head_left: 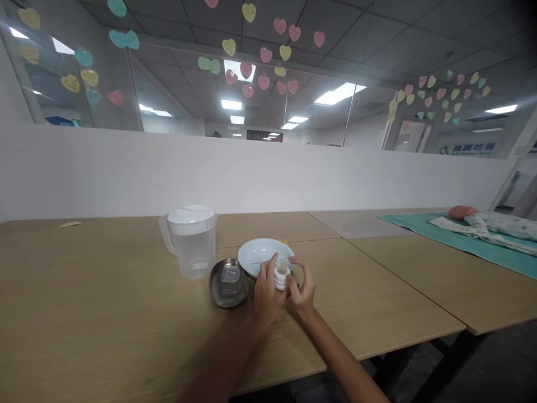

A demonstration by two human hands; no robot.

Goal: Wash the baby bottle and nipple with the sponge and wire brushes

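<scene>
Both hands, left hand (267, 291) and right hand (302, 288), closed around small bottle (281, 275) (cap state unclear), plate (262, 254) at 12 o'clock, pitcher (193, 240) at 10.

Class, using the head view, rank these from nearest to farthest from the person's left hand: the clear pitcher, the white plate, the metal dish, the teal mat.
1. white plate, just behind the left hand.
2. metal dish, to its left; too close to the plate to rank firmly.
3. clear pitcher, farther left.
4. teal mat, far right.
</scene>
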